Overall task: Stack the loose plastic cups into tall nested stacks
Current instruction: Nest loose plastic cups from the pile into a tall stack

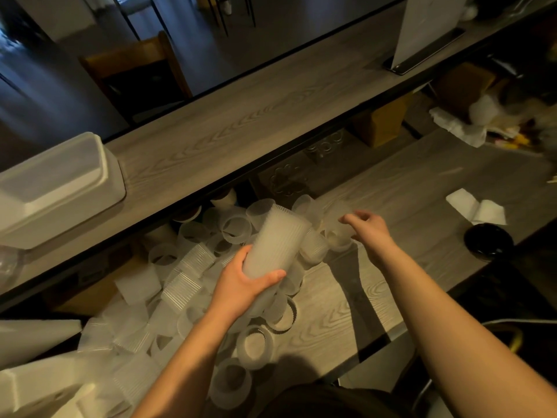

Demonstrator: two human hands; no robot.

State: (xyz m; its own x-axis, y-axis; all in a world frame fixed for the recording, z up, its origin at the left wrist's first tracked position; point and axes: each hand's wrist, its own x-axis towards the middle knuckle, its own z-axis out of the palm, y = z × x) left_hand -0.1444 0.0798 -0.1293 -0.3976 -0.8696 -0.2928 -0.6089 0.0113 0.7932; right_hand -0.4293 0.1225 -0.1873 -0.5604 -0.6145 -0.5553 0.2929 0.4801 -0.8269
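Cups [193, 285], frosted and loose, lie heaped across the left of a grey wood-grain table [346, 297], some on their sides, some mouth-up. Above it runs a shelf [241, 125] of the same grain, carrying a white tub [60, 188] at its left end; a dark bowl [488, 241] and white packets [476, 206] sit at the table's right. The room beyond is dim. The left hand [244, 282] wraps a tilted stack [277, 239] near its base, thumb curled across the front. The right hand [369, 226] reaches out over a cup [339, 233] at the pile's far edge, fingers curled loosely above it; contact is unclear.
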